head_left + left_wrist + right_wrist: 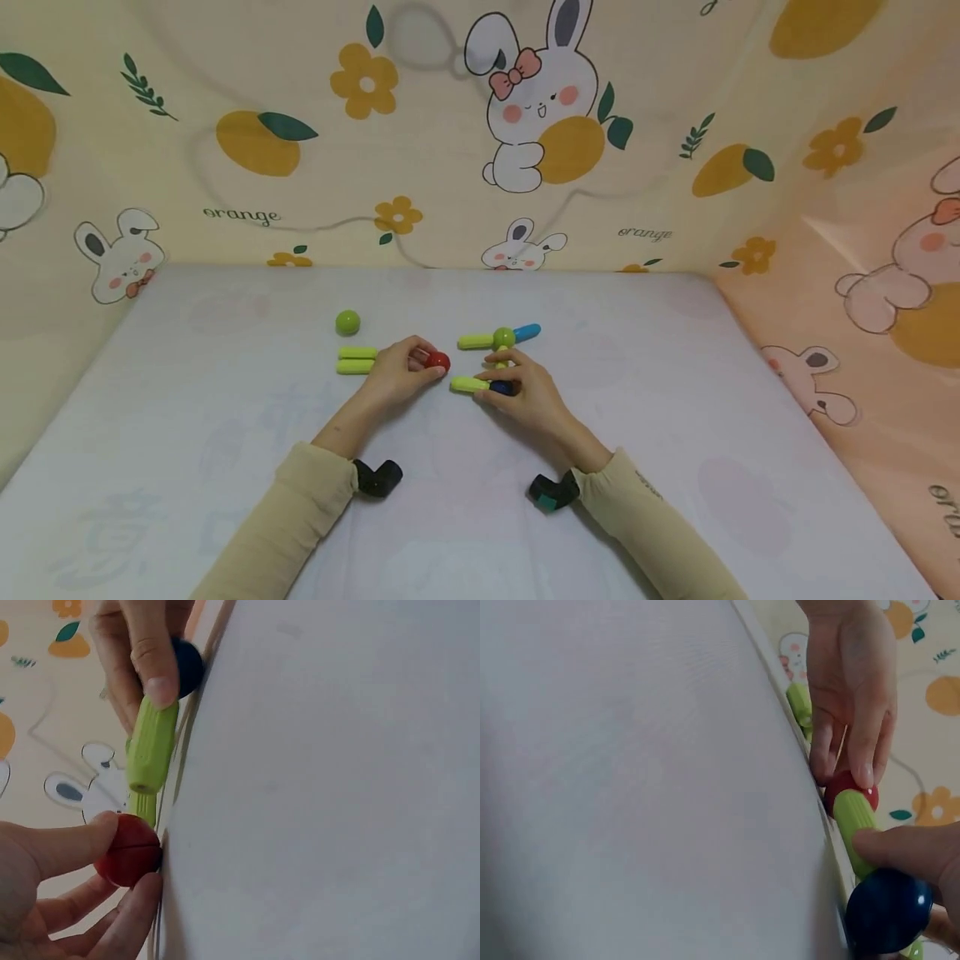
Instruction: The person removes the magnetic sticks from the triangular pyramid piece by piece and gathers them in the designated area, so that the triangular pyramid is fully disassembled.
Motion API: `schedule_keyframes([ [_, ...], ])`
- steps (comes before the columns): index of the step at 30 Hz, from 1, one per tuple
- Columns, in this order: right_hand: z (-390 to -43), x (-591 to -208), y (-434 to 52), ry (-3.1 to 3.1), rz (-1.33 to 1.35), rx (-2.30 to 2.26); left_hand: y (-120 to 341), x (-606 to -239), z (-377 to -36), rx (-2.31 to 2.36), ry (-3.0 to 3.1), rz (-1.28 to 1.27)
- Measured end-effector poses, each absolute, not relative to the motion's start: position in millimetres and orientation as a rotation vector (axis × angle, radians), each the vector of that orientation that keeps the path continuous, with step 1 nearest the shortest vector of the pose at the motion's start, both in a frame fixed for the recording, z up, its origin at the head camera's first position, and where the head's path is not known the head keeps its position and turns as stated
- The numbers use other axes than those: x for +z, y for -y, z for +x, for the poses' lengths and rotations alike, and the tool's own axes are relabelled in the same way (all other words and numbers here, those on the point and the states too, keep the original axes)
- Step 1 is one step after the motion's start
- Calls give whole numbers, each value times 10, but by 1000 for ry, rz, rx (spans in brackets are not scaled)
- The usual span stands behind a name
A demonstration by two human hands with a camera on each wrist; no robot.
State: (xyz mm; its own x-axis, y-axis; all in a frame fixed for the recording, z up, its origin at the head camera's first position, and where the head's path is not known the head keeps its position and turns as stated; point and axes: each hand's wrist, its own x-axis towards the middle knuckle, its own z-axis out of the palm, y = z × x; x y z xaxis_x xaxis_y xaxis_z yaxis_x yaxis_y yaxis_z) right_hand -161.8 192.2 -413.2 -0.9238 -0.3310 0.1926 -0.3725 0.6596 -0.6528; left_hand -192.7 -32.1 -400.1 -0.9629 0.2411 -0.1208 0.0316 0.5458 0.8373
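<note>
Thumb and fingers of my left hand (393, 371) pinch a red ball (437, 363), which shows a dark slit across it in the left wrist view. To its right, my right hand (531, 393) grips a lime-green stick (467, 384) close to the dark blue ball (889, 911) at its end. The stick's free end points toward the red ball. Behind the right fingers, a green ball (504, 337) carries a lime stick (476, 342) on its left and a blue stick (528, 332) on its right. Another lime stick runs from it toward the right hand, partly hidden by the fingers.
A loose green ball (348, 322) lies at the back left of the white-covered table (450, 533). Two lime sticks (356, 367) lie side by side just left of the left hand, their right ends hidden. A printed cloth (435, 167) stands behind the table.
</note>
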Motion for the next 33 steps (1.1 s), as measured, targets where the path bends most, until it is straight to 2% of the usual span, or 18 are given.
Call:
schedule_keyframes([
  [8,-1628,-4140,-1951,2795,626,1140,309,-4020,-1926,1407,-2530,236],
  [20,-1616,-4116,-1941,2817,622,1186,320,-3978,-1994,1411,-2562,103],
  [33,-1611,-4116,-1931,2817,613,1192,280,-3998,-2114,1638,-2569,-32],
])
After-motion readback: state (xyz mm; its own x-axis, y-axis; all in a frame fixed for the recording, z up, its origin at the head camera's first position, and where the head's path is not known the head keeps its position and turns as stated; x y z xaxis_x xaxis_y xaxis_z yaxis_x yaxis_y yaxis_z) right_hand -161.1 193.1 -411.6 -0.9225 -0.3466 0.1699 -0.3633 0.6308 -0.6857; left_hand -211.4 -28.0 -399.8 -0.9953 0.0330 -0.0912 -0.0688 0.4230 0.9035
